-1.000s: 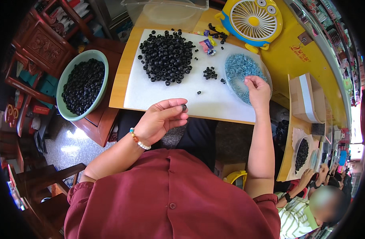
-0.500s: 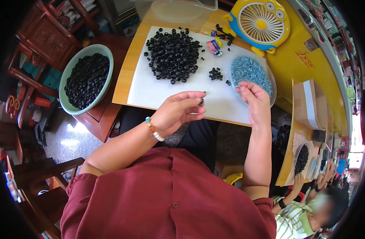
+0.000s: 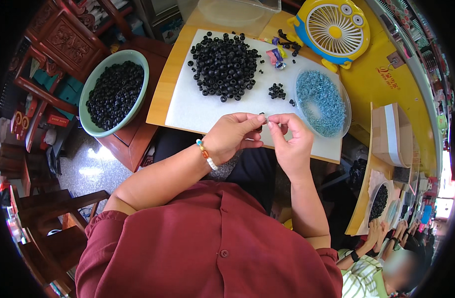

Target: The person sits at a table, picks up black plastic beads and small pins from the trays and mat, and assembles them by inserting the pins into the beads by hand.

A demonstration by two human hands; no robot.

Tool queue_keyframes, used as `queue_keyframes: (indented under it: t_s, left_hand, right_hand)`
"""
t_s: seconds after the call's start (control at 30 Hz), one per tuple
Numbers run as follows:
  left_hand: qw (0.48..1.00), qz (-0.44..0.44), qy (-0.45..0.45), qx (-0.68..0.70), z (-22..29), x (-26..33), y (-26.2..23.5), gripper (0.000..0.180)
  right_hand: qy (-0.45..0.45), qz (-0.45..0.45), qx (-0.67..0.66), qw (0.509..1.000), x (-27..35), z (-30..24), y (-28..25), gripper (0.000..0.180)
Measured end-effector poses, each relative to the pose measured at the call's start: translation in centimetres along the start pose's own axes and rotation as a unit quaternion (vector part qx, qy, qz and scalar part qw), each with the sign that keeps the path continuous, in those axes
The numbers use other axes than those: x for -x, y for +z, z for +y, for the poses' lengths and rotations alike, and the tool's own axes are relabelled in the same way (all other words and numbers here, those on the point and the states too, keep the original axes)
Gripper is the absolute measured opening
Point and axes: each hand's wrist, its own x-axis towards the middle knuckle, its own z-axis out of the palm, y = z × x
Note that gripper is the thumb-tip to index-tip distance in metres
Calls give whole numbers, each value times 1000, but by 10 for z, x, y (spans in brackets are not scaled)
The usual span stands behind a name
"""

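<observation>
My left hand [image 3: 235, 135], with a beaded bracelet [image 3: 206, 154] on its wrist, is closed with thumb and fingers together. A black bead [image 3: 259, 128] shows among its fingers. My right hand [image 3: 293, 144] pinches a tiny pale bluish piece [image 3: 268, 119], partly covered by the fingertips. Both hands' fingertips meet over the near edge of the white mat [image 3: 185, 111]. Beyond them lie a large heap of black beads [image 3: 225, 67] and a small cluster of smaller black pieces [image 3: 276, 91]. At the right, a clear round tray [image 3: 347, 111] holds many tiny blue pieces [image 3: 322, 94].
A green basin [image 3: 83, 107] full of black beads [image 3: 115, 94] stands at the left beside a carved wooden chair [image 3: 68, 42]. Small colourful wrappers [image 3: 275, 55] lie near a yellow-and-blue fan [image 3: 335, 32]. To the right are a cardboard box [image 3: 391, 134] and another person's hands [image 3: 376, 233].
My right hand has moved left from the tray of blue pieces with its pinched piece. Its fingertips now meet those of my left hand. The view has shifted slightly.
</observation>
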Motion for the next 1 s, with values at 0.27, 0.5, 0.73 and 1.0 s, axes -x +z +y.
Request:
queue_keyframes:
  t_s: [0.27, 0.5, 0.73, 1.0]
  left_hand:
    - [992, -20, -103, 67, 4, 8, -17, 24]
    - [988, -31, -109, 107, 2, 14, -20, 26]
    - [994, -22, -94, 56, 0, 18, -18, 24]
    - [987, -89, -38, 131, 6, 37, -10, 17]
  right_hand:
    - [-171, 72, 143, 972, 0, 32, 6, 15]
    - [-123, 83, 262, 953, 3, 69, 5, 15]
    - [-11, -37, -55, 998, 10, 1, 6, 12]
    - [105, -57, -353, 928, 19, -14, 8, 10]
